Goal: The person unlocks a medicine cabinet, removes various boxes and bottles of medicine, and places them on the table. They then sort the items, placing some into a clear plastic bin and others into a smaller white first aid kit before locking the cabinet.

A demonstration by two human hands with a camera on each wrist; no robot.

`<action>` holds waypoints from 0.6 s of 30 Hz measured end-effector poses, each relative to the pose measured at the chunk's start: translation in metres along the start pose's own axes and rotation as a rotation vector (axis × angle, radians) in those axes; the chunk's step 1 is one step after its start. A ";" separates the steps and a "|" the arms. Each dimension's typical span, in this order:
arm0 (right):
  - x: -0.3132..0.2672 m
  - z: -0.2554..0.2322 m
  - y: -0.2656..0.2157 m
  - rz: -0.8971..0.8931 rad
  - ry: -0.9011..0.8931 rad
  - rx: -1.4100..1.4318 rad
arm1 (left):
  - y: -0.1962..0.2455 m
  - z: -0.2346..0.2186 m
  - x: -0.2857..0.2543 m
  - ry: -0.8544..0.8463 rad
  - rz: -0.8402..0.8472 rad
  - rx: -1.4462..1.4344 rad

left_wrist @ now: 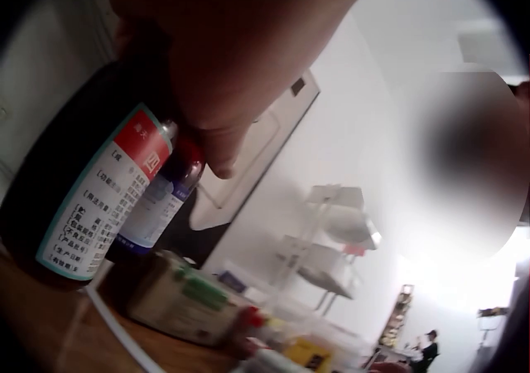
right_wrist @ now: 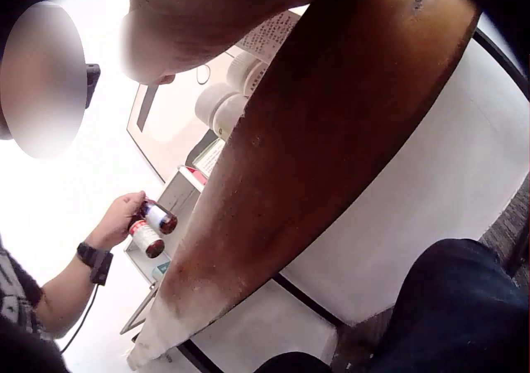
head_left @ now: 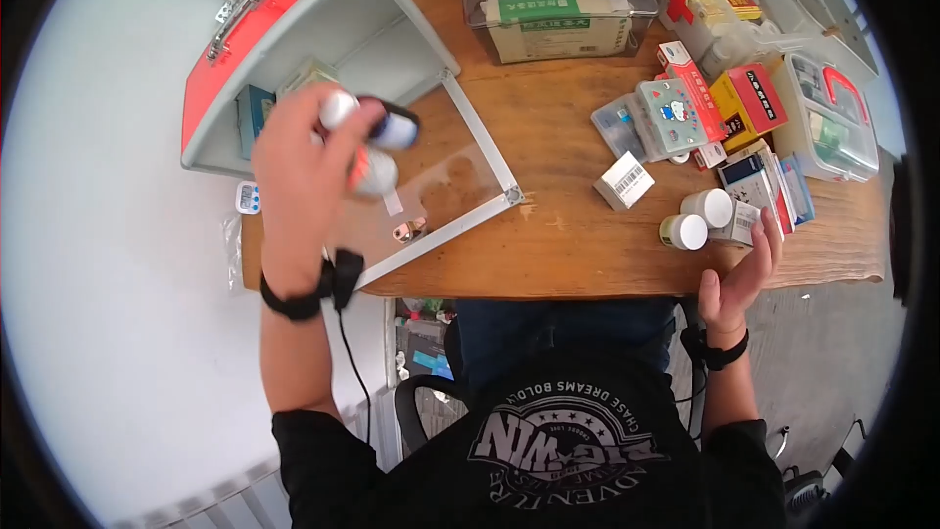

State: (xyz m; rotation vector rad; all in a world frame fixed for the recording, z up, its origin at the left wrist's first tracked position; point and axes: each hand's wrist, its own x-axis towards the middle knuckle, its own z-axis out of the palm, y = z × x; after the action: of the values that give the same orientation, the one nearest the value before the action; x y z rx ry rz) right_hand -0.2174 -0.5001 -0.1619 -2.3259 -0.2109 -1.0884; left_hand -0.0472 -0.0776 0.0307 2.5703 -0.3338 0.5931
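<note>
My left hand (head_left: 299,162) grips two brown medicine bottles by their tops, above the open red-and-white case (head_left: 387,49). One bottle (left_wrist: 91,199) has a red and white label; the other bottle (left_wrist: 153,211) wears a blue and white one. Both hang side by side in the right wrist view, bases angled down. Inside the case, a dark teal box (head_left: 257,116) stands partly behind the hand. At the table's front edge my right hand (head_left: 746,279) holds nothing, fingers extended beside two white-lidded jars (head_left: 688,232) and a small box (head_left: 736,223).
Across the wooden table (head_left: 558,225), a white box (head_left: 625,181) stands near a Hello Kitty case (head_left: 676,116). Medicine boxes and a clear container (head_left: 830,122) crowd the right side. A clear bin (head_left: 558,24) of cartons sits at the back. The case's transparent door (head_left: 446,186) lies open.
</note>
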 end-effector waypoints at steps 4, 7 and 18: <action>0.001 0.000 0.001 0.018 -0.037 0.021 | -0.071 0.040 0.077 -0.031 0.120 0.113; 0.000 0.000 0.003 0.026 -0.057 0.001 | -0.116 0.075 0.124 -0.111 0.242 0.244; 0.011 0.002 -0.005 0.063 -0.124 -0.030 | -0.191 0.070 0.159 -0.442 0.359 0.322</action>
State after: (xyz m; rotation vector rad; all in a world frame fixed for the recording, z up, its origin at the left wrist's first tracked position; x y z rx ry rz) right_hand -0.2105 -0.4960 -0.1529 -2.4122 -0.1674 -0.9238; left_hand 0.1798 0.0313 -0.0266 2.9663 -0.9307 0.1951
